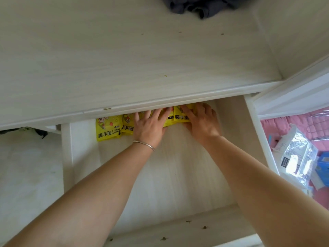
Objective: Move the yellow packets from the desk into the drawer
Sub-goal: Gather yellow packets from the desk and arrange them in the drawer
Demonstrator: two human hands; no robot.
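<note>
Several yellow hand-warmer packets (108,129) lie in a row at the back of the open white drawer (178,168), partly tucked under the desk's front edge (124,106). My left hand (150,124) lies flat with spread fingers on the middle packets; a thin silver bangle circles its wrist. My right hand (202,121) rests with straight fingers on the rightmost packets (179,117), its thumb at their near edge. The leftmost packet lies apart from both hands. The far ends of the packets are hidden under the desk.
The pale wooden desk top (142,59) carries a dark grey cloth (201,6) at its far edge. To the right, a clear plastic bag (297,157) and blue boxes (323,166) lie on a pink cover. A white cabinet door (293,93) stands open at right.
</note>
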